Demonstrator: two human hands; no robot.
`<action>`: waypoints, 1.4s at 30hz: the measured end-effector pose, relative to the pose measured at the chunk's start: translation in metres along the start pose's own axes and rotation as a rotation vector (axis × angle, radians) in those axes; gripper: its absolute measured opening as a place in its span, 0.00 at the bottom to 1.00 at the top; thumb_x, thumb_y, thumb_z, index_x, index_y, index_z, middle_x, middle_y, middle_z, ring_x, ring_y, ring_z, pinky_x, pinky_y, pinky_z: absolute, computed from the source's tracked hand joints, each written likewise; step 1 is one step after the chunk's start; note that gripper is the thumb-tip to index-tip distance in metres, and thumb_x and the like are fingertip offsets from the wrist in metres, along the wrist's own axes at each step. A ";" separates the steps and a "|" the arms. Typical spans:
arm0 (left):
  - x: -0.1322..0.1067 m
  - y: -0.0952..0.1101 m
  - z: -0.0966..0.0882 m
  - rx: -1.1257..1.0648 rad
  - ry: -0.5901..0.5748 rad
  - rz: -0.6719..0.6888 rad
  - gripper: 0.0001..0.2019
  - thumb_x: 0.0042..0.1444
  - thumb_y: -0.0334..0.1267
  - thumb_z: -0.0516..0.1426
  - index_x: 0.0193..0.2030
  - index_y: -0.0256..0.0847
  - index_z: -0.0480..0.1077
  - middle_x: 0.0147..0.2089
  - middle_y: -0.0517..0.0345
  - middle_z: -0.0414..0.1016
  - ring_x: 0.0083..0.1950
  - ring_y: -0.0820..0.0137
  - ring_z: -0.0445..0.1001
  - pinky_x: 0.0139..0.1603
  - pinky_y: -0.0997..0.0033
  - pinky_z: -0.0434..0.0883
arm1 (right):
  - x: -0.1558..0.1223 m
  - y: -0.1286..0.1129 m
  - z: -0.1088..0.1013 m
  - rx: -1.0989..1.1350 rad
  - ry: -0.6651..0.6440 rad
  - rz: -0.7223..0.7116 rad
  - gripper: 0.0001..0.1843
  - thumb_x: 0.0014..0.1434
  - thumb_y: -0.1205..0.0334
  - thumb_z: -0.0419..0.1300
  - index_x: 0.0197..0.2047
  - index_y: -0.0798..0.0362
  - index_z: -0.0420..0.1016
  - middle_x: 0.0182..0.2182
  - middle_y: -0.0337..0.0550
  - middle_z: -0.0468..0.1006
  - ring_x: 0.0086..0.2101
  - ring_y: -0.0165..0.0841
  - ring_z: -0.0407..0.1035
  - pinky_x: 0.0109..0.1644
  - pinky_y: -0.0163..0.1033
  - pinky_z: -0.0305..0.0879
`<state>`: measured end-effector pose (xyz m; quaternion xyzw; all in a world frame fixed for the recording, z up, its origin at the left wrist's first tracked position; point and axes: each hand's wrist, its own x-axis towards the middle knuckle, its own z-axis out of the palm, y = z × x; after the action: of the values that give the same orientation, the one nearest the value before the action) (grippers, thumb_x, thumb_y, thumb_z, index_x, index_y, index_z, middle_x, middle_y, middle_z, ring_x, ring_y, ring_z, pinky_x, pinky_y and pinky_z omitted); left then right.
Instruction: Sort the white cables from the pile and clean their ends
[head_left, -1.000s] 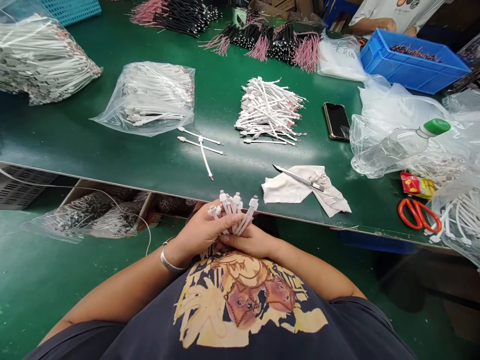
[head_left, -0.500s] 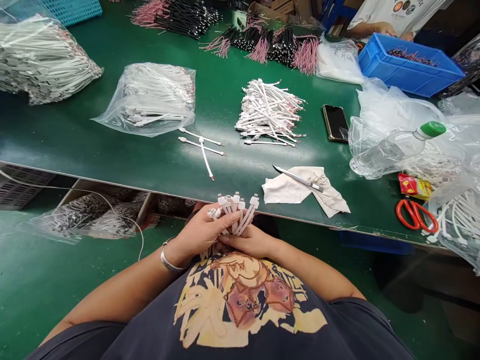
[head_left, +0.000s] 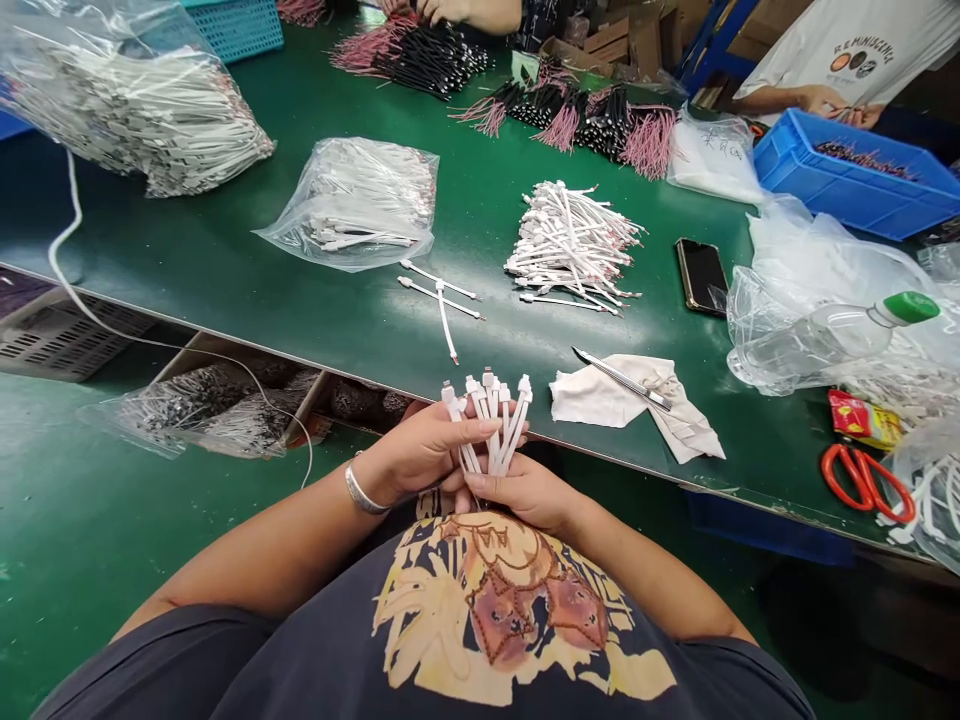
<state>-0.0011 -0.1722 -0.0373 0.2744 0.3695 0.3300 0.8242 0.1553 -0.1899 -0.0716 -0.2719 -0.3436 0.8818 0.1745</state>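
Several short white cables (head_left: 491, 415) with plugs at their upper ends fan out upright between my hands, in front of my shirt. My left hand (head_left: 424, 447) is closed, its thumb laid across the cables and its fingers behind them. Lower down, my right hand (head_left: 529, 490) pinches the bunch near its bottom ends, which are hidden by the fingers. Just past the table edge lie a few loose white cables (head_left: 444, 315). Beyond them is a heaped pile of white cables (head_left: 570, 240), with a clear bag of the same cables (head_left: 367, 195) to its left.
At right are a craft knife (head_left: 622, 378) on a white cloth (head_left: 592, 400), a phone (head_left: 701, 275), a clear bottle (head_left: 817, 340), red scissors (head_left: 855, 480) and a blue bin (head_left: 847, 180). Black-and-pink wire bundles (head_left: 562, 115) lie at the back, where other people's hands (head_left: 840, 103) show.
The view has shifted, so the table things appear farther right. The cables in my hands have spread slightly, with one at the left now upright. Another person's hands have come into view at the back.
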 end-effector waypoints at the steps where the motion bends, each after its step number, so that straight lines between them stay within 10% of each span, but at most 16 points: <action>1: 0.000 0.001 -0.001 -0.024 -0.006 0.004 0.18 0.49 0.40 0.62 0.47 0.39 0.74 0.39 0.47 0.78 0.35 0.67 0.77 0.30 0.74 0.72 | -0.001 -0.002 0.002 0.010 0.005 0.016 0.23 0.50 0.48 0.65 0.41 0.59 0.78 0.27 0.42 0.75 0.29 0.28 0.68 0.38 0.37 0.65; 14: -0.006 0.007 -0.005 -0.114 0.000 0.021 0.16 0.45 0.37 0.65 0.42 0.37 0.74 0.28 0.57 0.73 0.28 0.75 0.72 0.31 0.75 0.69 | 0.007 -0.012 0.013 -0.262 -0.033 -0.002 0.23 0.54 0.44 0.60 0.25 0.58 0.71 0.20 0.36 0.67 0.24 0.24 0.59 0.33 0.34 0.56; 18: -0.012 0.020 -0.002 -0.147 -0.024 0.196 0.09 0.49 0.39 0.63 0.35 0.37 0.72 0.18 0.68 0.58 0.21 0.82 0.59 0.26 0.80 0.62 | 0.014 -0.031 0.025 -0.367 -0.076 0.029 0.25 0.55 0.43 0.58 0.21 0.56 0.65 0.18 0.34 0.64 0.22 0.23 0.56 0.28 0.33 0.53; 25: -0.030 0.043 -0.023 -0.033 0.187 0.469 0.14 0.52 0.47 0.60 0.30 0.37 0.68 0.28 0.60 0.70 0.28 0.77 0.69 0.29 0.77 0.66 | 0.049 -0.072 0.048 -0.637 -0.034 -0.046 0.23 0.56 0.41 0.55 0.25 0.54 0.61 0.17 0.32 0.63 0.17 0.22 0.55 0.22 0.32 0.52; 31: -0.023 0.102 -0.065 -0.198 0.303 0.629 0.12 0.50 0.42 0.62 0.28 0.35 0.68 0.31 0.59 0.73 0.29 0.77 0.71 0.32 0.76 0.69 | 0.107 -0.139 0.061 -1.169 -0.043 -0.231 0.22 0.63 0.43 0.47 0.32 0.54 0.64 0.19 0.32 0.61 0.20 0.24 0.54 0.24 0.31 0.51; 35: -0.011 0.148 -0.101 -0.239 0.441 0.680 0.10 0.53 0.41 0.60 0.33 0.36 0.68 0.31 0.56 0.73 0.33 0.74 0.72 0.34 0.74 0.69 | 0.173 -0.184 0.067 -1.740 0.209 -0.445 0.17 0.64 0.53 0.48 0.39 0.57 0.70 0.30 0.42 0.74 0.31 0.31 0.66 0.36 0.35 0.60; 42: -0.009 0.124 -0.125 0.199 0.919 0.818 0.09 0.50 0.41 0.59 0.36 0.39 0.69 0.33 0.59 0.73 0.32 0.74 0.71 0.34 0.75 0.66 | 0.255 -0.201 0.058 -2.150 0.369 -0.273 0.16 0.62 0.60 0.51 0.46 0.63 0.72 0.45 0.59 0.75 0.46 0.45 0.69 0.47 0.46 0.63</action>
<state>-0.1473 -0.0742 -0.0191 0.2991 0.5806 0.6672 0.3582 -0.0570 0.0482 0.0137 -0.3693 -0.9284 0.0410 -0.0086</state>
